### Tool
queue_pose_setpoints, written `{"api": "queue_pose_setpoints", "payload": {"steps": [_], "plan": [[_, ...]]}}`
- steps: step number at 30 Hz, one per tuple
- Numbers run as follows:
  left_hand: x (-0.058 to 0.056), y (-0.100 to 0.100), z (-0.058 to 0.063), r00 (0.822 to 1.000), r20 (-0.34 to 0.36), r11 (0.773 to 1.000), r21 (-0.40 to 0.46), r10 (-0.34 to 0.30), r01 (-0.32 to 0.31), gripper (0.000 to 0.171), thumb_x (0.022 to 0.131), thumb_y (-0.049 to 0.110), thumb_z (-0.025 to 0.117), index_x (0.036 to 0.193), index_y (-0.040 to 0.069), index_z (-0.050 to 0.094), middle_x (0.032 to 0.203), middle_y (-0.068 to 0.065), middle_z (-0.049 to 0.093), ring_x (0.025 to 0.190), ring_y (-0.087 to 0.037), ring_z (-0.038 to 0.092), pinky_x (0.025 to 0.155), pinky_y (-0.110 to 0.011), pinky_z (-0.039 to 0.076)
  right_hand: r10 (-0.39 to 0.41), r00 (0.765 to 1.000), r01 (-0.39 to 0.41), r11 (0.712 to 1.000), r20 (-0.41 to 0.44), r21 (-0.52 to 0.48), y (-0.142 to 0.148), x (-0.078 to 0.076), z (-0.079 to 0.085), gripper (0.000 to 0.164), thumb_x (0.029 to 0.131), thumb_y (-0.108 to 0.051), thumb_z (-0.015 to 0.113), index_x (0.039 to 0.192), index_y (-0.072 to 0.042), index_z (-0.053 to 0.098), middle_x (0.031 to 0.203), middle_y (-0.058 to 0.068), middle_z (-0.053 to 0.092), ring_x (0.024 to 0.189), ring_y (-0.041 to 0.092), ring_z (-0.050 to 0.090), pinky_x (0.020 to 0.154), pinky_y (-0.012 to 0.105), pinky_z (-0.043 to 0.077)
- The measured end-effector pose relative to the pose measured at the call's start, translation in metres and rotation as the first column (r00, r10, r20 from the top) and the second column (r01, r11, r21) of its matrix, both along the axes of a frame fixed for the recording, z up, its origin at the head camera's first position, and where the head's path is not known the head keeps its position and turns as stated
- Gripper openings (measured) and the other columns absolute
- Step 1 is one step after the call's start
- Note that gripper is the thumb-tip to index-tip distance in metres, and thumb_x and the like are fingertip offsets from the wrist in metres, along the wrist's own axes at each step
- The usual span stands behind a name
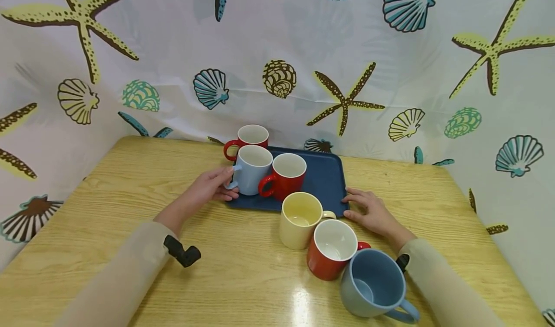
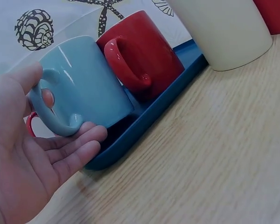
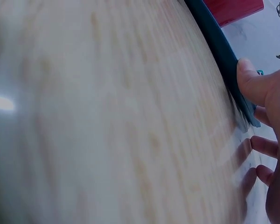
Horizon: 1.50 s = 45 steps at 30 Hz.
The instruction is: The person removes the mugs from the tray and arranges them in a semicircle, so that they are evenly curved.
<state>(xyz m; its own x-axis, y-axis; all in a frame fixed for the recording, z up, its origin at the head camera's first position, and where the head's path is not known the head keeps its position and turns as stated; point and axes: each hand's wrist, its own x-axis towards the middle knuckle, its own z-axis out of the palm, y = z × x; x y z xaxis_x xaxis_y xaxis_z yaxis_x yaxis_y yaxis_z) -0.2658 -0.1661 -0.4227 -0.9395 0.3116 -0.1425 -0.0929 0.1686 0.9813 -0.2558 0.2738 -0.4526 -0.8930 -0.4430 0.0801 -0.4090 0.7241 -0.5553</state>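
Note:
My left hand pinches the handle of a light blue mug, thumb on top and a fingertip showing through the loop. That mug stands at the left end of a dark blue tray. On the tray beside it is a red mug with a white inside. Another red mug sits behind, partly hidden. My right hand rests at the tray's front right corner, fingers spread and relaxed. In the right wrist view its thumb lies against the tray's edge.
On the wooden table, in front of the tray, a cream mug, a red mug and a larger grey-blue mug form a slanting row towards my right forearm. A shell-patterned cloth hangs behind the table.

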Motion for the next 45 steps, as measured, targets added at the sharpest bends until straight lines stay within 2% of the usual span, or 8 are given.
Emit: {"api": "queue_pose_setpoints", "payload": {"steps": [4,15,23,30,37,45], "plan": [[0.007,-0.003,0.001,0.999,-0.033,1.000,0.013,-0.007,0.007,0.061,0.095,0.051,0.041,0.094,-0.010,0.037,0.104,-0.027,0.057,0.092,-0.027,0.065,0.083,-0.040,0.051,0.002,1.000,-0.002,1.000,-0.006,0.001,0.000,0.000,0.001,0.036,0.086,-0.036,0.065,0.117,-0.017,0.063,0.144,0.008,0.039,0.128,0.034,0.033,0.101,0.061,0.019],[0.027,-0.019,0.005,0.999,-0.047,0.999,0.028,-0.015,0.016,0.061,0.097,0.049,0.038,0.089,-0.011,0.038,0.100,-0.029,0.059,0.092,-0.029,0.065,0.084,-0.044,0.050,-0.001,1.000,0.001,1.000,-0.006,-0.008,-0.002,0.002,0.001,0.035,0.086,-0.034,0.066,0.116,-0.017,0.063,0.144,0.009,0.038,0.128,0.035,0.032,0.101,0.060,0.019],[0.043,-0.028,0.006,0.995,-0.073,0.997,0.040,-0.070,0.073,0.058,0.098,0.044,0.039,0.079,-0.010,0.039,0.100,-0.029,0.061,0.094,-0.032,0.064,0.083,-0.043,0.051,-0.005,1.000,0.005,1.000,-0.009,-0.011,-0.002,0.001,0.001,0.035,0.086,-0.034,0.066,0.116,-0.017,0.063,0.145,0.008,0.038,0.129,0.035,0.032,0.101,0.060,0.019],[0.058,-0.026,0.010,0.988,-0.091,0.992,0.023,-0.124,0.127,0.058,0.099,0.037,0.039,0.077,-0.017,0.033,0.100,-0.029,0.060,0.095,-0.036,0.063,0.083,-0.042,0.051,-0.004,0.999,0.003,1.000,-0.043,-0.022,-0.001,0.001,-0.002,0.034,0.085,-0.033,0.067,0.115,-0.017,0.064,0.142,0.010,0.041,0.127,0.035,0.035,0.100,0.060,0.021],[0.071,-0.019,0.008,0.983,-0.065,0.985,0.017,-0.170,0.171,0.055,0.100,0.031,0.036,0.078,-0.019,0.032,0.101,-0.030,0.060,0.095,-0.038,0.062,0.082,-0.040,0.051,-0.001,0.998,-0.001,0.999,-0.060,-0.035,-0.003,0.002,-0.002,0.034,0.085,-0.030,0.068,0.115,-0.016,0.064,0.141,0.011,0.042,0.126,0.036,0.035,0.099,0.060,0.021],[0.080,-0.012,0.003,0.985,0.007,0.984,0.031,-0.173,0.173,0.048,0.099,0.032,0.037,0.075,-0.009,0.038,0.100,-0.026,0.063,0.093,-0.033,0.064,0.081,-0.036,0.052,-0.007,0.999,0.006,1.000,-0.047,-0.026,-0.003,0.003,-0.002,0.034,0.086,-0.032,0.067,0.116,-0.016,0.063,0.142,0.011,0.041,0.127,0.037,0.034,0.099,0.060,0.020]]}}
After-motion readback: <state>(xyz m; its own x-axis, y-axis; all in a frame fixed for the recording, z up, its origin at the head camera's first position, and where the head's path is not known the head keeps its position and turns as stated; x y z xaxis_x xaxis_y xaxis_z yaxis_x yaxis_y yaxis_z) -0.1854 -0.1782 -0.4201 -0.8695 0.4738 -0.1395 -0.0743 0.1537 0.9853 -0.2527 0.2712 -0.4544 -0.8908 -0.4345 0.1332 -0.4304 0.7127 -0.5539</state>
